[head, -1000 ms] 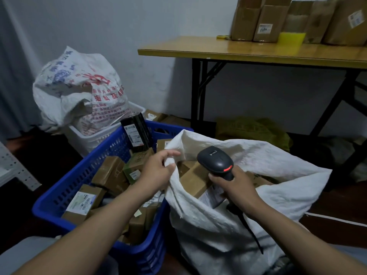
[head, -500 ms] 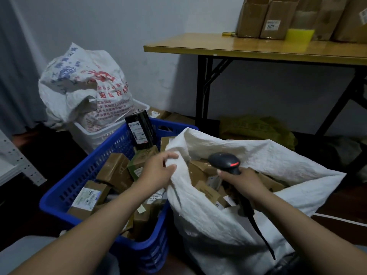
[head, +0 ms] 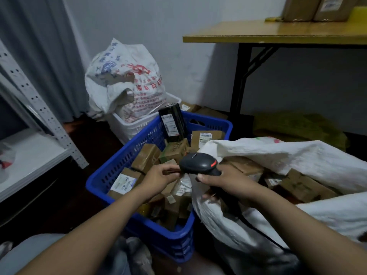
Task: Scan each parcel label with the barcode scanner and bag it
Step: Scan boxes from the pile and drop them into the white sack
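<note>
R hand (head: 226,180) grips black barcode scanner (head: 199,163) over seam btwn blue crate (head: 127,155) of parcels and open white sack (head: 288,155) w/ boxed parcels inside, L hand (head: 160,176) fingers curled at scanner nose, grip unclear.

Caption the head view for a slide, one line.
Right hand holds barcode scanner over blue parcel crate; left hand reaches in beside white sack.

Dim indoor light with a cool bluish cast. The floor (head: 59,195) lies in deep shadow. Wide-angle distortion bends the shelf upright (head: 39,108) at left; details are soft and slightly blurred.
</note>
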